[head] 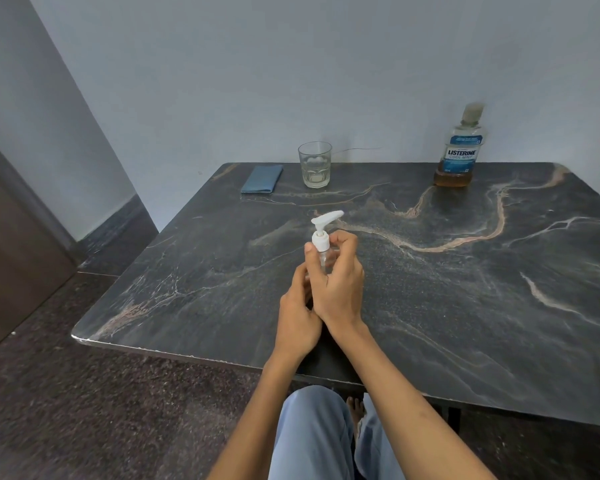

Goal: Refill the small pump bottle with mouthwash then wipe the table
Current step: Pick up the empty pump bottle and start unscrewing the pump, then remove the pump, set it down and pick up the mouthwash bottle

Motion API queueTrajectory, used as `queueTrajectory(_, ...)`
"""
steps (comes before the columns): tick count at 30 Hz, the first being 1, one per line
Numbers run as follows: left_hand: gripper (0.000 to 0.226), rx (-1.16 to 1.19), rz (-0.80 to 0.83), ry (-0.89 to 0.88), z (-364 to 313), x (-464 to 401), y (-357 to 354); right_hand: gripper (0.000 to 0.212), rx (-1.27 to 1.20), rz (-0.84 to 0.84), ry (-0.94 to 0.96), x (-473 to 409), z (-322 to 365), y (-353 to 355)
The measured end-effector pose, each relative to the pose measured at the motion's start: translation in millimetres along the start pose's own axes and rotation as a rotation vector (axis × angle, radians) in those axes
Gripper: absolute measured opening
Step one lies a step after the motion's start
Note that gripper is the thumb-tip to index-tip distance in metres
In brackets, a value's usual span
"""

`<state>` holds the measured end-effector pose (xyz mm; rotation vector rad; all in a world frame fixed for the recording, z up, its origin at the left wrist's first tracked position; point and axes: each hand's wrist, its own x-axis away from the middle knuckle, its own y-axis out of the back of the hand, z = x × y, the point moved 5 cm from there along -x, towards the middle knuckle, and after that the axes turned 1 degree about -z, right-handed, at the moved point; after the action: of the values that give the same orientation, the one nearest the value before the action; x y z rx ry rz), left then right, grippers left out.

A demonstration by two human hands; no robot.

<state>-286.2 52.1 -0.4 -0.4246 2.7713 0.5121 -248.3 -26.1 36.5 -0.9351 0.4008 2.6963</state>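
Though its clear body is mostly hidden, pump bottle (321,242) in both hands' (340,285) closed fingers.

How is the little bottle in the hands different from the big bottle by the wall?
The pump bottle is small, with a white pump top; the mouthwash bottle is bigger and carries a blue label. The pump bottle is held by both hands; the mouthwash bottle stands alone, untouched. Both are see-through and upright.

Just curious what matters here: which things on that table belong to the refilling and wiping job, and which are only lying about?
In the job: pump bottle, held in the left hand and right hand; mouthwash bottle; folded blue cloth; table.
Lying about: glass.
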Motion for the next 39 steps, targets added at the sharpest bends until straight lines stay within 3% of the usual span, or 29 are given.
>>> queueTrajectory(4,0.043,0.024,0.001,0.002,4,0,-1,0.038,0.049,0.005,0.059,0,2,1)
queueTrajectory(16,0.051,0.015,0.041,0.073,14,-3,-4,0.044,0.038,0.063,0.106,-27,12,7)
queueTrajectory(25,0.055,0.031,0.041,0.108,15,-3,-6,0.024,-0.398,-0.131,0.053,-81,29,27)
queueTrajectory(29,0.052,0.034,0.047,0.117,19,-4,-7,0.021,-0.316,-0.185,0.072,-96,14,38)
queueTrajectory(35,0.053,0.045,0.048,0.113,20,-5,-7,0.036,0.265,0.231,0.162,-81,-42,17)
queueTrajectory(39,0.055,0.064,0.04,0.125,20,-5,-8,0.035,0.468,0.497,0.226,-57,-62,1)
